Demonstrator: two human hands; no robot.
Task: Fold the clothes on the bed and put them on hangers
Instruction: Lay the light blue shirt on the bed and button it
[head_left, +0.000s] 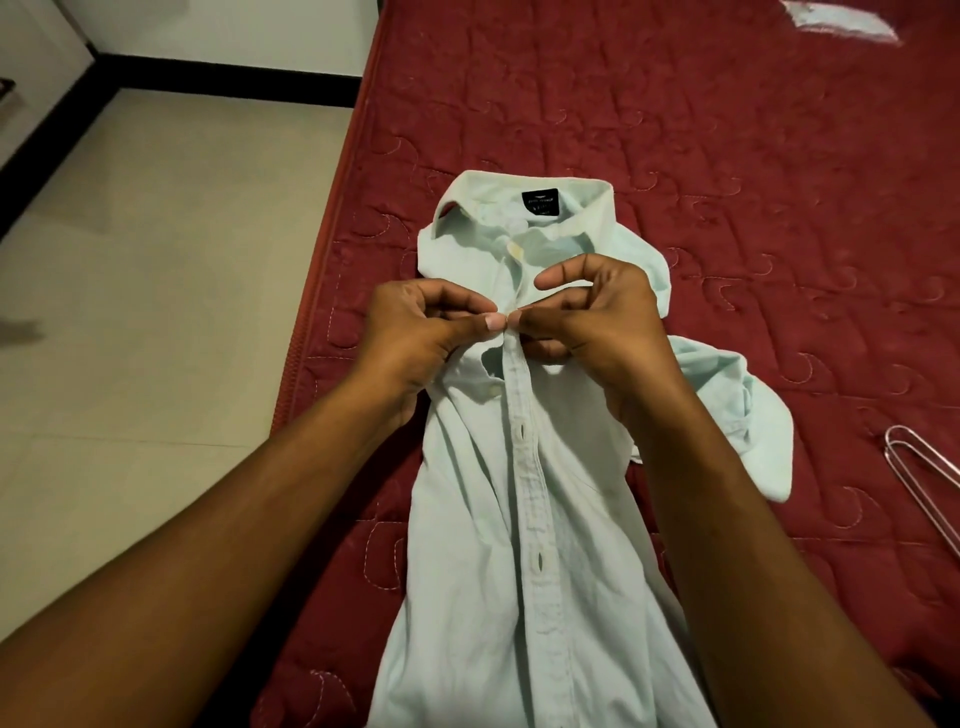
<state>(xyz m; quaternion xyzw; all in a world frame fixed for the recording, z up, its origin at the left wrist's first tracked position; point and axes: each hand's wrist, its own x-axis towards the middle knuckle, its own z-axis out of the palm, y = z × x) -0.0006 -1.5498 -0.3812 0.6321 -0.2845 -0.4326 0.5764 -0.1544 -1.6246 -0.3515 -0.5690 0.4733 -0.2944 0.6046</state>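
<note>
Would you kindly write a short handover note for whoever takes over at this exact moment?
Left hand: pinches the placket of the pale mint shirt at chest height.
Right hand: pinches the same spot from the other side; fingertips nearly meet.
The shirt lies front up, collar away, on the red quilted mattress. The wire hanger lies to its right, apart from it.
Done: shirt laid out.
Left: lower buttonholes look unfastened; no fold made; not on the hanger.

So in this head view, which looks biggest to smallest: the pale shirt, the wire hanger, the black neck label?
1. pale shirt
2. wire hanger, though the picture's edge cuts it off
3. black neck label
</note>
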